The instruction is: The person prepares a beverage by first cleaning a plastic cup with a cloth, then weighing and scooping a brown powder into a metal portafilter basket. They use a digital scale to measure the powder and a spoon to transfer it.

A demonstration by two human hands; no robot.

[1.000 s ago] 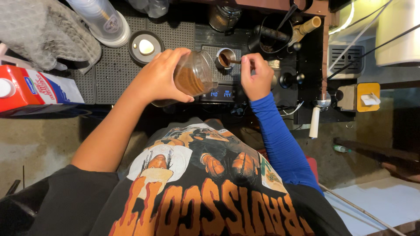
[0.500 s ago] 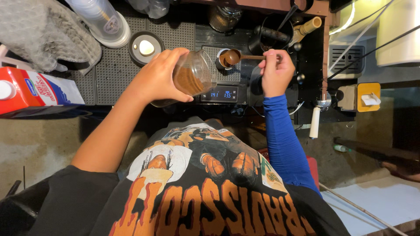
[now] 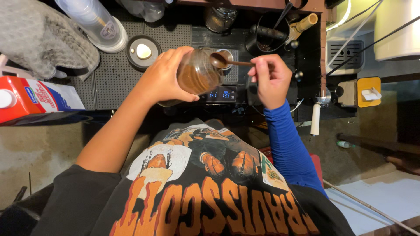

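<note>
Left hand is wrapped around a glass jar of brown powder, holding it tilted over the scale – the jar's mouth points toward the spoon. Right hand pinches the spoon's handle, its bowl sitting right at the jar's mouth, just above a small metal cup. Milk carton lies well off to the left.

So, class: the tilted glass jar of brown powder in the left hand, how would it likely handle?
The jar looks like glass, so probably rigid and breakable. Tilted with its mouth toward the spoon, its powder could spill. The left hand wraps its round side; set down sideways, it might roll.
</note>
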